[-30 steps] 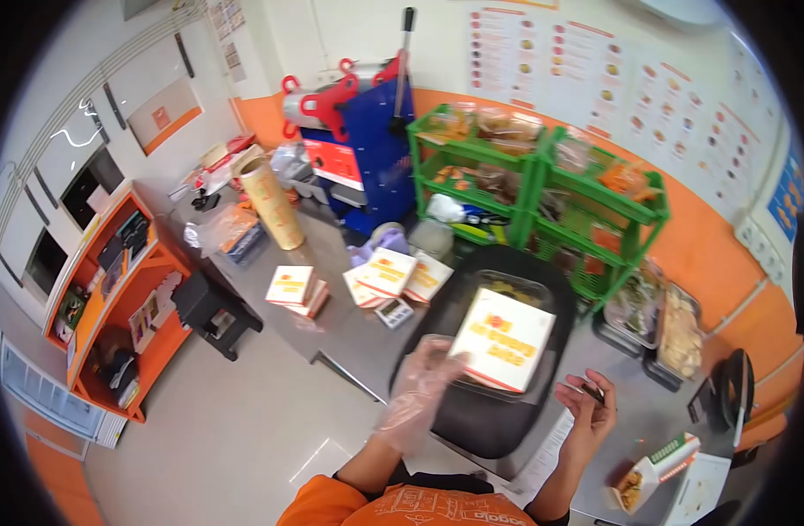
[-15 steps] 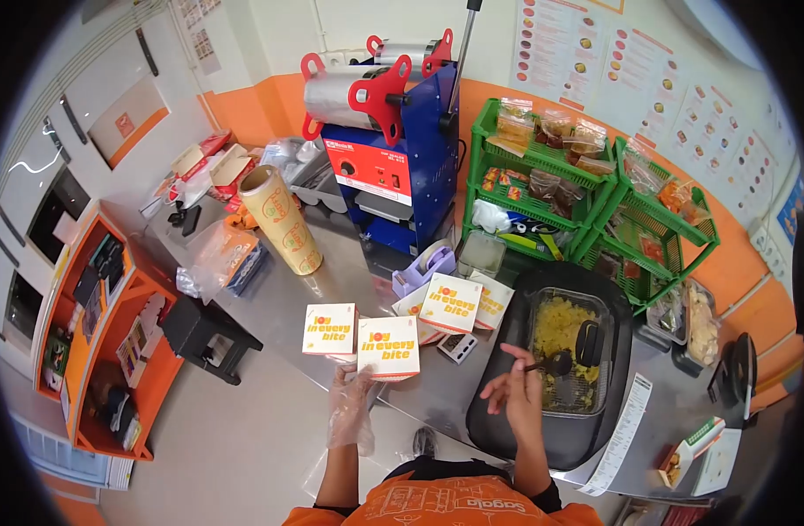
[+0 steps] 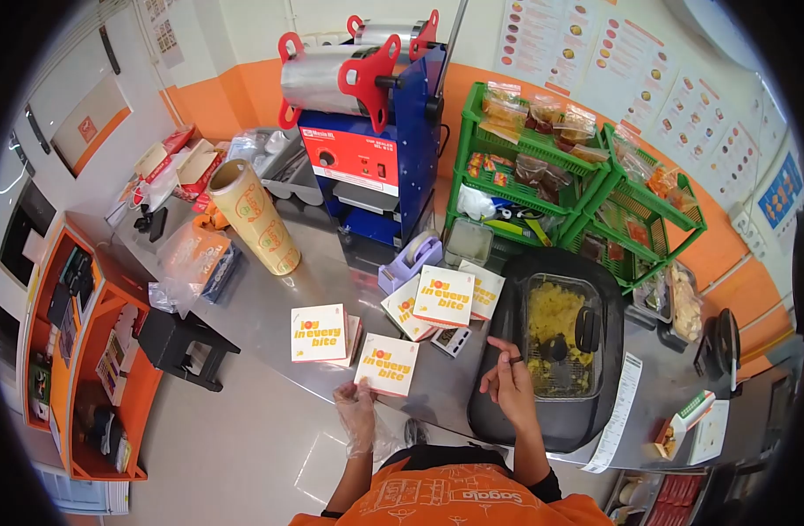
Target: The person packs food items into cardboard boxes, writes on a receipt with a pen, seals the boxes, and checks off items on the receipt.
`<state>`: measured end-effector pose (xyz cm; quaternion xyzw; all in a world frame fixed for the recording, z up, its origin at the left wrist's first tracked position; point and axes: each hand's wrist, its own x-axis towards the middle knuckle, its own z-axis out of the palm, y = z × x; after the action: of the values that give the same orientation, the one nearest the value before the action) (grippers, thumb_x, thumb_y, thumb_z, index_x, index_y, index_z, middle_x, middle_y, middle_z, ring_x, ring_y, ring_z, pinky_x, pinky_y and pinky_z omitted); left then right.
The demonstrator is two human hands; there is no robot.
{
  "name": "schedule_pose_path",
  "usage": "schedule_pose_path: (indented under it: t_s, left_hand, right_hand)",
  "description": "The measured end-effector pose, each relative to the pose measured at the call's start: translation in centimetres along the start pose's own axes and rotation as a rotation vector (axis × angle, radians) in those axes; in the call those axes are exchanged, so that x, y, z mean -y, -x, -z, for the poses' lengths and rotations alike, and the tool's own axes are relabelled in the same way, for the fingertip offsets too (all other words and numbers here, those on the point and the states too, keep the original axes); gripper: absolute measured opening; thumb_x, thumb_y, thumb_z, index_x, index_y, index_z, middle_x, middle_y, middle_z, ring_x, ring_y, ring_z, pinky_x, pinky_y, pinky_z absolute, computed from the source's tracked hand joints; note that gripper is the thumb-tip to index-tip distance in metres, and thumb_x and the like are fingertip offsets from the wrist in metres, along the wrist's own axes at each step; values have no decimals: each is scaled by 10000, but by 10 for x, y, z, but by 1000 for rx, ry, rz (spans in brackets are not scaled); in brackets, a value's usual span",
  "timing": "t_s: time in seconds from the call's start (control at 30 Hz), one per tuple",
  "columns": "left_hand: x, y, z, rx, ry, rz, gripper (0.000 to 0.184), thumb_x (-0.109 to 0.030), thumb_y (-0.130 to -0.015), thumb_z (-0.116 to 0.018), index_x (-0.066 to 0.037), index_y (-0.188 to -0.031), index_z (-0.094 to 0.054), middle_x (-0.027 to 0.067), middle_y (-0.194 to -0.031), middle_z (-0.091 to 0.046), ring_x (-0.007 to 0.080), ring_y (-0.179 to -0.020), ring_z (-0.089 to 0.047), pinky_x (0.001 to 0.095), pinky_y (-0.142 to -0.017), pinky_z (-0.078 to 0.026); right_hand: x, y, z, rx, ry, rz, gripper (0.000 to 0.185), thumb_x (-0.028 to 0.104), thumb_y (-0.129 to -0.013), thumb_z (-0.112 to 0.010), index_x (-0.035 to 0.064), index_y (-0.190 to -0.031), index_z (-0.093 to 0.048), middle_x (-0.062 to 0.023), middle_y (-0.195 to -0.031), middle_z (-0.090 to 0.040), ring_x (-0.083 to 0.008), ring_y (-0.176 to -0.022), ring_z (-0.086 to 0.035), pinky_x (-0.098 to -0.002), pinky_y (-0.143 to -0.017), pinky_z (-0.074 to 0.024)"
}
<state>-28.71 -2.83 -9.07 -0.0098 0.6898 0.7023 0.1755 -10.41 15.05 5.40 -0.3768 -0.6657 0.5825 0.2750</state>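
My left hand (image 3: 358, 416), in a clear plastic glove, grips the near left corner of a white box (image 3: 388, 365) printed "joy in every bite". A stack of similar boxes (image 3: 318, 333) sits just to the left. More of these boxes (image 3: 444, 296) overlap farther back, beside a small white digital device (image 3: 451, 340). My bare right hand (image 3: 511, 386) is over the left edge of a black pan (image 3: 490, 412). A black spoon (image 3: 554, 349) reaches from its partly extended fingers into yellow food in a clear container (image 3: 560, 393).
A blue and red cup sealer (image 3: 354, 162) stands at the back, near an upright film roll (image 3: 257, 219) and a purple tape dispenser (image 3: 409, 261). Green racks (image 3: 529, 206) hold bagged goods. A black stool (image 3: 187, 337) is at the left, a paper strip (image 3: 617, 412) right of the pan.
The box in my left hand has moved toward me and away from the left stack, whose top box now shows fully. My right hand stays by the spoon. The camera view has shifted.
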Motion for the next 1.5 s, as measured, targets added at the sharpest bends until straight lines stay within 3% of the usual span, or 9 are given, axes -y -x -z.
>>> schedule_pose_path:
  t_s: [0.3,0.5,0.73,0.83,0.93,1.03,1.13,1.37,1.5]
  left_hand:
    - [-39,59,-11,-66,-32,-117,302,-273,-984,-568,-29,-1144,-488,59,-915,-560,119,-757,-550,253,-626,-468]
    - [-105,124,-66,553,2,50,229,-255,-996,-529,-44,-940,-599,-8,-611,-471,100,-604,-497,227,-573,-394]
    - [-124,249,-179,1472,-534,61,337,-287,-1005,-497,-14,-932,-681,53,-697,-630,117,-593,-501,276,-559,-386]
    - [-97,302,-224,1597,-746,467,360,-324,-1010,-485,-34,-1041,-697,61,-758,-656,128,-631,-506,308,-621,-420]
    - [-31,337,-239,1681,-764,254,394,-354,-1014,-482,-34,-1120,-689,47,-741,-592,121,-649,-477,313,-635,-418]
    - [4,365,-243,1521,-759,373,422,-361,-1029,-485,-17,-1207,-653,-59,-607,-455,63,-556,-314,242,-516,-315]
    - [39,374,-240,1475,-727,335,431,-358,-1026,-498,-10,-1237,-638,-47,-688,-500,51,-629,-365,233,-574,-355]
    - [72,382,-250,1311,-756,468,410,-300,-1027,-509,-35,-1333,-574,23,-991,-637,69,-900,-512,230,-859,-437]
    - [80,383,-260,1335,-624,408,396,-265,-1028,-505,-45,-1354,-554,73,-1216,-637,99,-1071,-546,249,-990,-417]
  right_hand:
    - [18,64,115,-564,46,179,466,353,-1057,-391,-33,-1086,-651,-58,-687,-605,-57,-558,-505,-207,-484,-371]
    - [-21,144,243,-1164,-12,278,183,147,-980,-583,-35,-987,-594,-87,-742,-613,-115,-639,-573,-241,-568,-457]
    - [-111,214,312,-1038,-172,-5,138,103,-975,-578,-33,-963,-591,-108,-751,-644,-123,-611,-601,-241,-549,-479]
    - [-144,228,324,-913,-311,-102,151,88,-971,-582,-55,-1014,-600,-126,-802,-663,-153,-664,-639,-270,-631,-532]
    - [-175,242,335,-776,-308,-108,116,72,-948,-618,-24,-1014,-617,-85,-771,-642,-136,-692,-611,-270,-662,-505]
    - [-188,240,341,-602,82,-22,225,63,-955,-597,11,-1172,-623,-119,-1025,-707,-232,-1016,-664,-334,-900,-498]
    - [-207,227,351,-368,666,63,422,45,-884,-610,144,-1294,-605,-92,-1247,-651,-335,-1379,-404,-548,-1148,-193]
    - [-233,199,371,-341,748,99,577,25,-797,-602,159,-1356,-558,-40,-1297,-630,-326,-1410,-365,-629,-1140,-125]
    - [-217,179,375,-501,496,179,417,56,-879,-606,124,-1290,-622,-112,-1034,-689,-336,-1114,-572,-458,-988,-422]
